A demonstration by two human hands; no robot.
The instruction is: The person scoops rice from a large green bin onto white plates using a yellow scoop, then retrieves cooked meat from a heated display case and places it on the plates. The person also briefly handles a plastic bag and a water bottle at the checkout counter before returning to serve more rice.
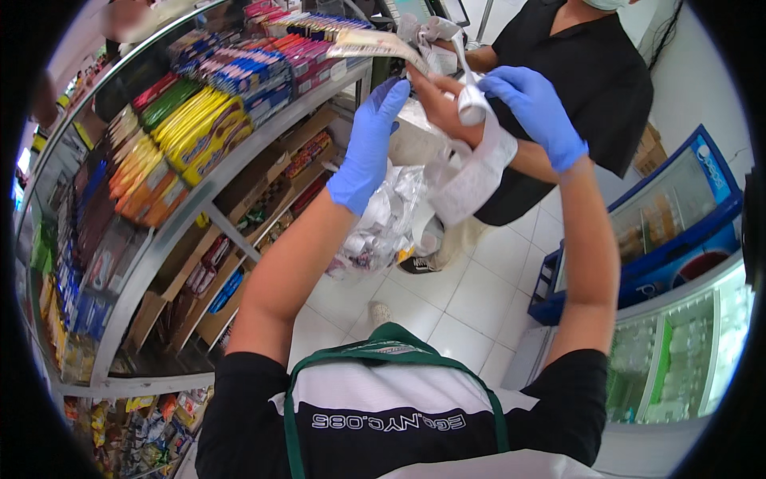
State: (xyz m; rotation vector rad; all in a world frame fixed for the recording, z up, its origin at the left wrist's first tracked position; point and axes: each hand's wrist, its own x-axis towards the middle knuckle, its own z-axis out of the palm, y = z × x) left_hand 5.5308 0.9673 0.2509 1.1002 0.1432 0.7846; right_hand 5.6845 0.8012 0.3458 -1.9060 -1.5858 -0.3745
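Two blue-gloved hands: raised above the tiled floor (459,331), one on each side of a co-worker's bare hand (447,104).
Left hand: (371,148) just beyond the far end of the display counter's front edge (211,185), fingers bent upward near a printed paper (375,44); whether they touch it or press together cannot be told.
Right hand: (527,104) fingers extended toward the left, tips at the white roll (472,112) and its strip; whether they pinch either one is not clear.
White strip: (471,180) in the air off the counter's far end, looping at the co-worker's wrist — around it or merely beside it, the overlap hides which.
Direction: the strip's long axis runs roughly up and down in the view, its narrow upper run rising past the roll, its broad lower fold bowed toward the wearer; the short roll stands nearly upright, slightly tilted.
Clear bag: (391,215) below the hands, beside the counter, with crumpled white and silvery pieces inside.
Risk: a loose hold could let the roll drop and unwind toward the floor; a tug by either person could tear or twist the strip — its slack fold might also snag on the bag.
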